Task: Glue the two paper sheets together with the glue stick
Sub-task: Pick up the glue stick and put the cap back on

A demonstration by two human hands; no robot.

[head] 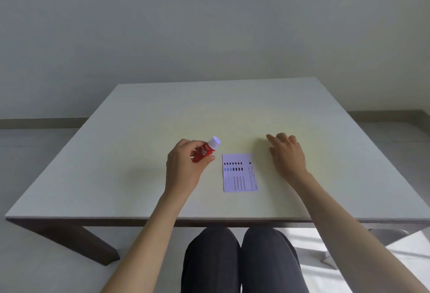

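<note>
Red glue stick (204,152) gripped in my left fingers (186,164), white end tilted up-right. Paper sheets (239,173) flat on bench (139,118), just right of them, long axis away. Right fingers (285,150) spread loose, empty, beyond sheets' right edge.

Glue stick (206,150) between fingers (210,158) of left hand (186,164): red plastic barrel, glossy, printed white lettering; white plastic cap beyond fingertips, smooth, slight sheen. Paper sheets (239,172) between both hands: thin white paper, matt, printed dark and blue blocks. Counter (139,153) under fingers: pale, smooth, matt top; dark wood-look legs. Trousers (242,260): dark woven cloth, matt.
</note>
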